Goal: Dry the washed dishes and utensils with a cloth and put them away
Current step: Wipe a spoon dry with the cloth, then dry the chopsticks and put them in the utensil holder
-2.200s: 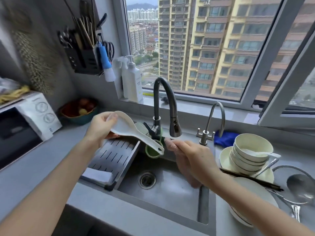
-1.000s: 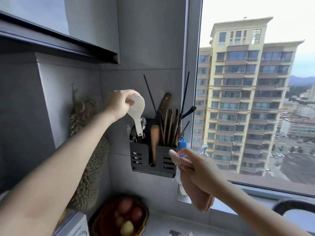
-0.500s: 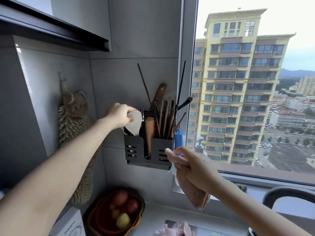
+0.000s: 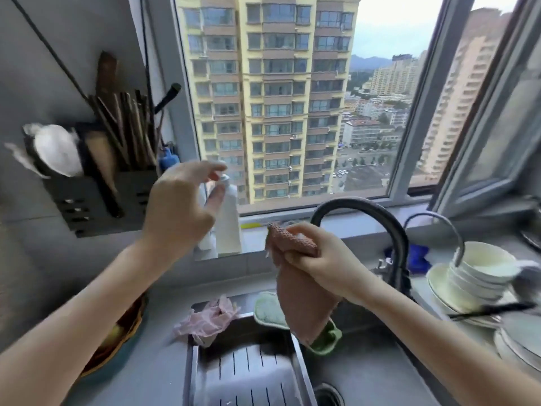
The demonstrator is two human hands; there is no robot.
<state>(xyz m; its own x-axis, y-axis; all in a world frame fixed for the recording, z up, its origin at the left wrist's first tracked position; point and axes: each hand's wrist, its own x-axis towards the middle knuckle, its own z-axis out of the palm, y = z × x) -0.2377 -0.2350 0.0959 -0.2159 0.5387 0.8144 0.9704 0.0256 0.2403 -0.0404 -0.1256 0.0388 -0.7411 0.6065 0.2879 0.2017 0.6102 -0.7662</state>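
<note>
The white rice spoon (image 4: pixel 57 150) stands head-up in the left part of the dark wall-mounted utensil holder (image 4: pixel 96 200), among chopsticks and wooden tools. My left hand (image 4: pixel 178 206) hovers to the right of the holder, fingers loosely spread, holding nothing. My right hand (image 4: pixel 316 256) grips a pink-brown cloth (image 4: pixel 304 306) that hangs down over the sink. At the right, a stack of white bowls (image 4: pixel 480 273) sits on plates (image 4: pixel 439 291), with black chopsticks (image 4: pixel 491 310) lying across them.
A black faucet (image 4: pixel 389 227) arches over the sink, with a smaller tap (image 4: pixel 450 230) beside it. Soap bottles (image 4: pixel 228 224) stand on the sill. A drain tray (image 4: pixel 246 376), pink gloves (image 4: pixel 207 317) and a green sponge holder (image 4: pixel 269 312) edge the sink. A fruit bowl (image 4: pixel 123 332) sits left.
My left hand has let go of the rice spoon, which now stands in the holder, and has drawn back to the right. The view has swung down and right toward the sink.
</note>
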